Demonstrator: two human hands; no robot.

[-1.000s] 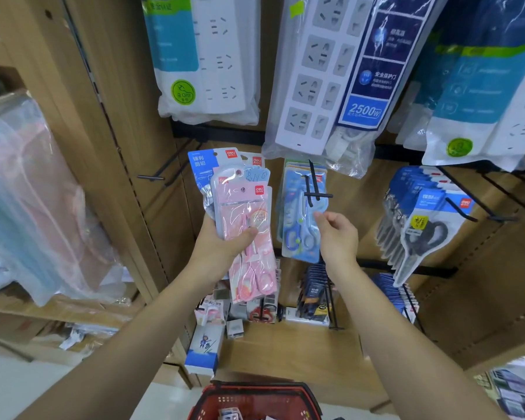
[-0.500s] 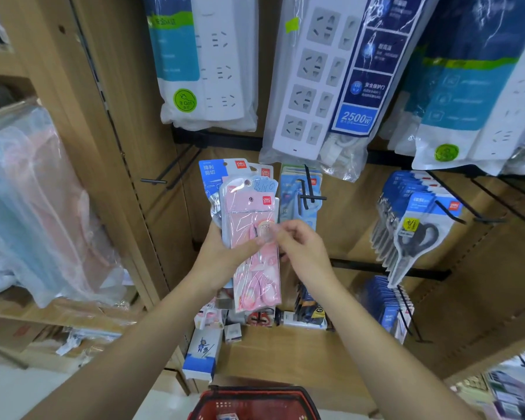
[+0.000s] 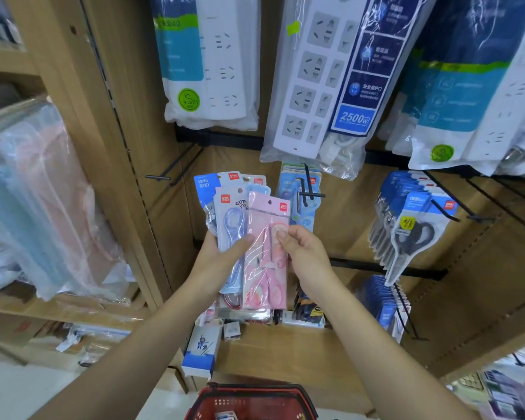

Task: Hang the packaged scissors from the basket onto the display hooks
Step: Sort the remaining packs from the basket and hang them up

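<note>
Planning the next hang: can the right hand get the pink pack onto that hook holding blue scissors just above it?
Probably yes. The right hand already pinches the pink pack, and the hook juts out above with nothing between them.

Left hand (image 3: 217,262) gripping a fan of packaged scissors (image 3: 228,234), right hand (image 3: 305,256) pinching the front pink pack (image 3: 267,253), black display hook (image 3: 308,194) just behind, power strips (image 3: 322,83) above, red basket (image 3: 252,401) below.

A power strip pack (image 3: 325,86) is showing "2500W" on its blue label. A green sticker (image 3: 188,100) is reading "3.0m". The blue scissors pack (image 3: 231,237) is showing "clip joy" beside a red "deli" tag.
</note>
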